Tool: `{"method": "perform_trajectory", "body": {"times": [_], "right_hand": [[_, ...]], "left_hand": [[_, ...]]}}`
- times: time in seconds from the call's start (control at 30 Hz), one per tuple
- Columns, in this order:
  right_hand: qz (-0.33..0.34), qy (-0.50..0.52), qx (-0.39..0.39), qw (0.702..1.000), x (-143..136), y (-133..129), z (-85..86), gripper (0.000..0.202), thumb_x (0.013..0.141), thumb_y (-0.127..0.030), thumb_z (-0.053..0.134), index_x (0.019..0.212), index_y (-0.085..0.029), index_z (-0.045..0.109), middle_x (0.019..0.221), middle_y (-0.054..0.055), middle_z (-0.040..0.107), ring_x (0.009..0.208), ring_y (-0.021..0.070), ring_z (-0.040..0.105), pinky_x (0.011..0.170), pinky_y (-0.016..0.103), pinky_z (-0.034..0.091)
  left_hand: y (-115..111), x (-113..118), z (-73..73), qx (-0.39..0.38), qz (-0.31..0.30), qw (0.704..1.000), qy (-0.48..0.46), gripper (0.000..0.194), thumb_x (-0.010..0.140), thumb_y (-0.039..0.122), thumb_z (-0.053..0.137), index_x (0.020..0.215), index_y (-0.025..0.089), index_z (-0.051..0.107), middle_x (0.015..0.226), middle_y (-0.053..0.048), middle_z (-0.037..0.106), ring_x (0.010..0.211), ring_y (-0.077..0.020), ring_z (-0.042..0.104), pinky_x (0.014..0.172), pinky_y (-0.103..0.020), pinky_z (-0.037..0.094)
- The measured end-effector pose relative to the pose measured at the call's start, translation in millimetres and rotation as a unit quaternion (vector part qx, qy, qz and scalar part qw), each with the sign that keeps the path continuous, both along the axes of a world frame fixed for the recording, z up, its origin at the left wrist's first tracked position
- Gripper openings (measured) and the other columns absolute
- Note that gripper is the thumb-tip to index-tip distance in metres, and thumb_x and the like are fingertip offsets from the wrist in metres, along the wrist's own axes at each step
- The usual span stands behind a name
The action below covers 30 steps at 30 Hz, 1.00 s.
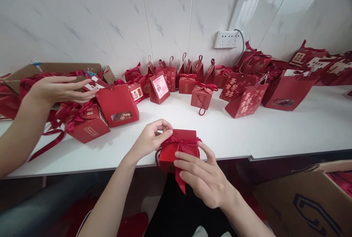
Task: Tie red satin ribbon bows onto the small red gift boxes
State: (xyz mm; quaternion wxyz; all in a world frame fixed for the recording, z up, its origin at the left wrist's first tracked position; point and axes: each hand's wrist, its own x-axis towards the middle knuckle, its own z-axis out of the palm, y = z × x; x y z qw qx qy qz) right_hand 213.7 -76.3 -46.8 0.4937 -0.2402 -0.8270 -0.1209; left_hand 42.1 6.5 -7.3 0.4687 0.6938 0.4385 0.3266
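Co-worker's hand [59, 89] over ribboned box [87, 125], left of hands.

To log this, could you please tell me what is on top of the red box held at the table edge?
A knotted ribbon lies across the box; the right hand covers part of it, and the inside is hidden.

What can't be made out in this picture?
All in the head view:
Held red box: inside hidden by its sides and ribbon.
Left carton: contents partly hidden by another person's hand.
That person's shoulder: cut off by left edge.
Right carton: cut off by right edge.
Box with hanging cord: label too small.
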Motion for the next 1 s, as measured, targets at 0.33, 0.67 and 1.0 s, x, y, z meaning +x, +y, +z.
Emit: {"method": "perform_trajectory", "body": {"times": [0.33, 0.67, 1.0], "right_hand": [[-0.018, -0.011, 0.004, 1.0, -8, -10, 0.4, 0.026, 0.09, -0.008, 0.041, 0.082, -0.014, 0.065, 0.078, 0.002, 0.073, 0.091, 0.014, 0.066, 0.108, 0.042, 0.024], [-0.003, 0.326, -0.162, 0.931, 16, -24, -8.6, 0.029, 0.095, -0.033, 0.034, 0.076, -0.023, 0.054, 0.06, -0.001, 0.057, 0.058, 0.0158, 0.057, 0.067, 0.038, 0.045], [-0.064, 0.286, -0.559, 0.775, 26, 21, 5.0, 0.049, 0.085, -0.059, 0.043, 0.056, -0.02, 0.039, 0.052, -0.004, 0.039, 0.05, 0.0104, 0.036, 0.049, 0.024, 0.03]], "left_hand": [[-5, -3, -0.9, 0.02, -0.017, 1.0, 0.006, 0.016, 0.077, 0.033, 0.06, 0.082, 0.018, 0.056, 0.072, 0.005, 0.05, 0.042, -0.0009, 0.034, 0.036, -0.015, 0.027], [-4, -10, -10.1, -0.043, 0.001, 0.997, -0.057, 0.023, 0.077, 0.039, 0.061, 0.082, 0.018, 0.054, 0.073, 0.004, 0.053, 0.035, -0.0002, 0.038, 0.034, -0.017, 0.027], [-12, -14, -14.6, -0.106, -0.001, 0.989, -0.108, 0.026, 0.08, 0.043, 0.058, 0.074, 0.018, 0.051, 0.046, 0.01, 0.027, 0.039, -0.0024, 0.02, 0.037, -0.016, 0.014]]}}
